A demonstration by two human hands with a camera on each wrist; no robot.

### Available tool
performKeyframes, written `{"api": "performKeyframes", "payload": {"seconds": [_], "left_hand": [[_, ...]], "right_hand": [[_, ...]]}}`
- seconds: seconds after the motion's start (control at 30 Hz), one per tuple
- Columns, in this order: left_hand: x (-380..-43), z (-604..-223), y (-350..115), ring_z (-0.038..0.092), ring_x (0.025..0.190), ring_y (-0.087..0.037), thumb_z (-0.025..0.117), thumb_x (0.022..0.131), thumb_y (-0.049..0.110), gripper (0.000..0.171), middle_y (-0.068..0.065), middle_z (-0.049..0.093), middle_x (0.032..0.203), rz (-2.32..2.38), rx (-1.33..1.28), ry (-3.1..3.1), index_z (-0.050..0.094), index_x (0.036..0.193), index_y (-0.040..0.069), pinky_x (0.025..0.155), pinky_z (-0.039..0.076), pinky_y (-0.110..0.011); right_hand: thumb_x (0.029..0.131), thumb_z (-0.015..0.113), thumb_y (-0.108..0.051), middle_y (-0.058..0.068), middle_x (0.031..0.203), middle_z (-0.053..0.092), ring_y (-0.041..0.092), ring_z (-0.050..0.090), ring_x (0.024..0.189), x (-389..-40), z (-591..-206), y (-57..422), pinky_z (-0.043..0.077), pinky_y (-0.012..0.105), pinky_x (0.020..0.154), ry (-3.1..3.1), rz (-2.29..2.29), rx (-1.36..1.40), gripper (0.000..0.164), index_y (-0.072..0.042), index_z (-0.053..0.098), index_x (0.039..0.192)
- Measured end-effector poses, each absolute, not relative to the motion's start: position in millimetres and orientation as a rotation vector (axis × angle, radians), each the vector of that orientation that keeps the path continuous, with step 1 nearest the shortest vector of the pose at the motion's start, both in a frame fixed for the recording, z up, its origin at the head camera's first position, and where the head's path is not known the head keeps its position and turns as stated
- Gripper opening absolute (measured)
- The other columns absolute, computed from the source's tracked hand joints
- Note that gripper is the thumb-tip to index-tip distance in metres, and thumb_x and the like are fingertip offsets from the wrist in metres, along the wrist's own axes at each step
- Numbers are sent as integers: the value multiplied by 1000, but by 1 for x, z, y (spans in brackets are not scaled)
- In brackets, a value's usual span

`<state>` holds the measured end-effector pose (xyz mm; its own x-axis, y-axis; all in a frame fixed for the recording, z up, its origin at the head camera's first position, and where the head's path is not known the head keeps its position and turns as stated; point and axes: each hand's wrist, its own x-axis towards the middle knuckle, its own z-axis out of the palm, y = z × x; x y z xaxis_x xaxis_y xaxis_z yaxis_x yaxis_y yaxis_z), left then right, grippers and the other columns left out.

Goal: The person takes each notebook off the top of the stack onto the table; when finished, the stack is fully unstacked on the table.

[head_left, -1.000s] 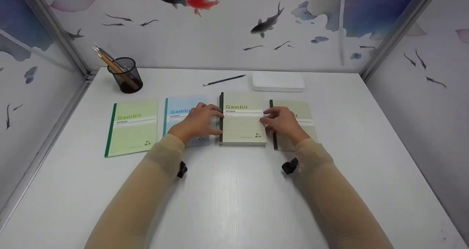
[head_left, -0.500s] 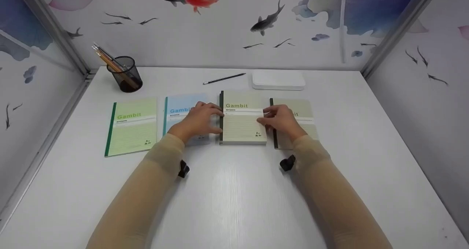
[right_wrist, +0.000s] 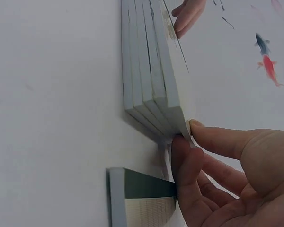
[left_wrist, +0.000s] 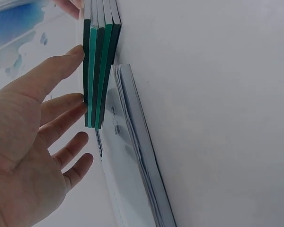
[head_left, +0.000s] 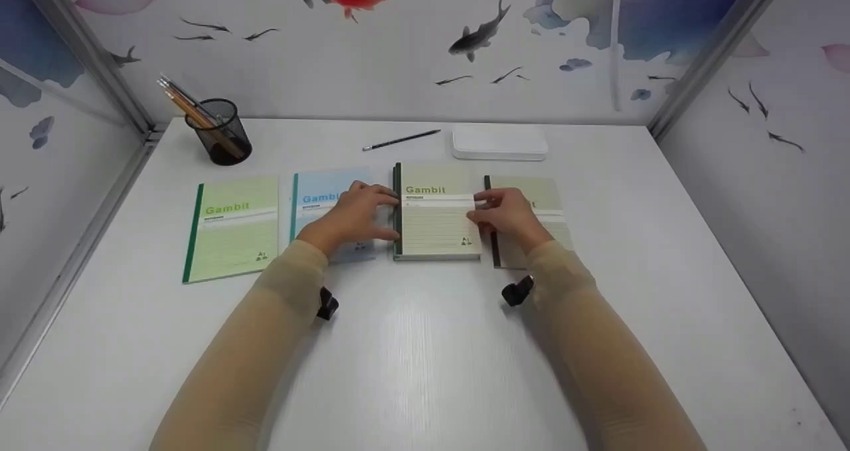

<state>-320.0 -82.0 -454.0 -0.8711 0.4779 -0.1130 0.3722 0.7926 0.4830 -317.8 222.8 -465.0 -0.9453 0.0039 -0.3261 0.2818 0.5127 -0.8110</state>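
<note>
In the middle of the table lies a stack of Gambit notebooks [head_left: 437,228], a pale green one on top. My left hand [head_left: 348,217] is at its spine side, thumb and fingertips against the spines [left_wrist: 98,71] and the last two fingers apart from them in the left wrist view. At the opposite edge, my right hand [head_left: 510,217] pinches the top notebook [right_wrist: 182,90], thumb on the cover and index finger at its edge. A blue notebook [head_left: 319,185] lies partly under my left hand. A tan notebook [head_left: 548,198] is partly hidden by my right hand.
A light green notebook [head_left: 234,245] lies at the left. Behind stand a black mesh cup [head_left: 220,132] holding pencils and a white flat case [head_left: 499,144]. A dark pencil [head_left: 402,140] lies beside the case. Printed wall panels enclose the table's back and sides.
My right thumb has slid slightly left onto the top notebook's cover. My left hand stays at the spines. The head view has shifted a little.
</note>
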Motion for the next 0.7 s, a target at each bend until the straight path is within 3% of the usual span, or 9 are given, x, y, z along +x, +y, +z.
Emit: {"api": "performKeyframes", "payload": {"seconds": [0.3, 0.53, 0.7], "left_hand": [[-318, -455, -82, 35, 144, -29, 81, 88, 44, 75, 2, 46, 161, 620, 651, 2756, 54, 151, 14, 120, 32, -52], [-318, -456, -83, 35, 140, -27, 83, 86, 44, 77, 4, 43, 162, 594, 649, 2756, 53, 152, 17, 119, 34, -50], [-318, -453, -85, 35, 144, -28, 81, 87, 46, 78, 4, 42, 163, 559, 658, 2751, 51, 154, 19, 121, 33, -50]], "right_hand": [[93, 74, -16, 13, 117, 71, 17, 69, 89, -317, -472, 232, 59, 26, 78, 2443, -1490, 224, 48, -8, 62, 139], [94, 70, -15, 4, 97, 71, 11, 65, 78, -309, -476, 252, 56, 22, 67, 2440, -1598, 181, 47, -6, 61, 140], [95, 68, -15, 2, 98, 72, 9, 62, 75, -302, -473, 270, 53, 23, 66, 2396, -1678, 187, 47, -7, 60, 141]]}}
